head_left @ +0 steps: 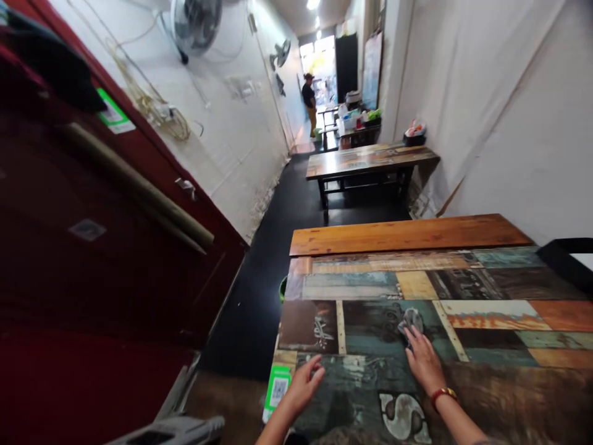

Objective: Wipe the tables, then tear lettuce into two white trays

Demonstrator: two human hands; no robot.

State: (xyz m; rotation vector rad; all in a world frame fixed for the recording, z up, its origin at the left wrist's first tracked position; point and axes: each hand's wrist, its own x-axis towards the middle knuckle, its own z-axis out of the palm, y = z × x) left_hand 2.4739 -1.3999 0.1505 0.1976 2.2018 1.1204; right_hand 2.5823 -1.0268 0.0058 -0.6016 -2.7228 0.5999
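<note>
Under the fingertips of my right hand (424, 358) is a crumpled grey cloth (412, 320), pressed against the patchwork-patterned tabletop (370, 334). A red and gold bracelet (443, 395) circles that wrist. My left hand (303, 383) is near the table's left edge, fingers loosely bent and apart, with nothing in it. Beside it, at the table's edge, is a green-bordered QR code card (278, 389). A large letter S (404, 417) is printed on the tabletop between my forearms.
An orange-brown bench (407, 235) runs along the table's far side. Beyond it stands another table (365, 159). A black container (567, 266) is at the right edge. A dark red door (115, 247) lies left of the dark floor (250, 296). Far back stands a person (308, 99).
</note>
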